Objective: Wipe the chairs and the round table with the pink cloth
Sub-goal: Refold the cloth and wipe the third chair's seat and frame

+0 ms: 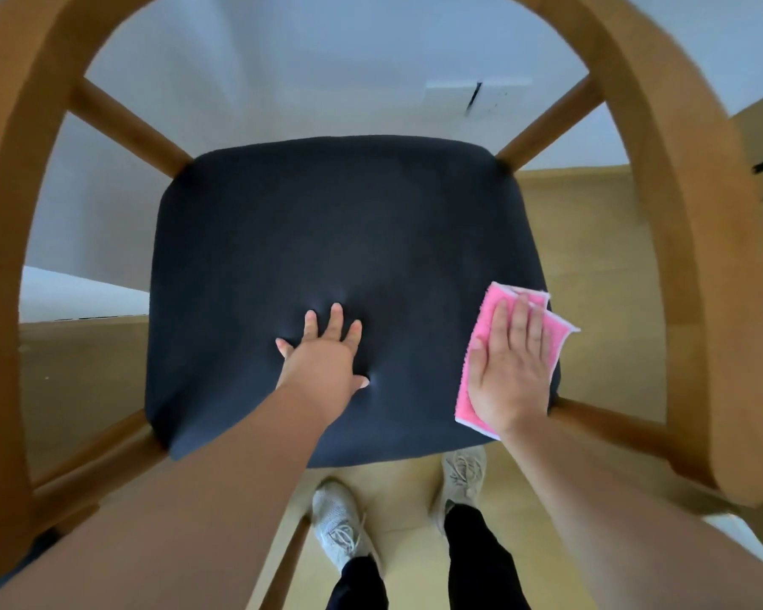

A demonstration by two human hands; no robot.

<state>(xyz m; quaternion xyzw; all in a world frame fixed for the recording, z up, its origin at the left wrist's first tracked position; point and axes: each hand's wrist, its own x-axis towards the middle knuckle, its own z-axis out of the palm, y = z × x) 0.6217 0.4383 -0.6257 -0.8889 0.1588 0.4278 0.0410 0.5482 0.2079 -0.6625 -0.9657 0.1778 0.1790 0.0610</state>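
- The left hand point(327, 350) presses flat on the dark seat cushion point(327, 239) of the wooden chair point(701, 257), fingers spread, denting the fabric.
- The right hand point(514, 367) lies flat, fingers together, on the pink cloth point(468, 398) at the cushion's right edge (one corner overhangs).
- Grey sneakers point(340, 521) stand on the floor below the seat.

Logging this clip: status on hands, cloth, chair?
Left hand open, braced flat on dark seat cushion. Right hand flat, pressing pink cloth on cushion's right edge. Nothing blocking; round table not in view.
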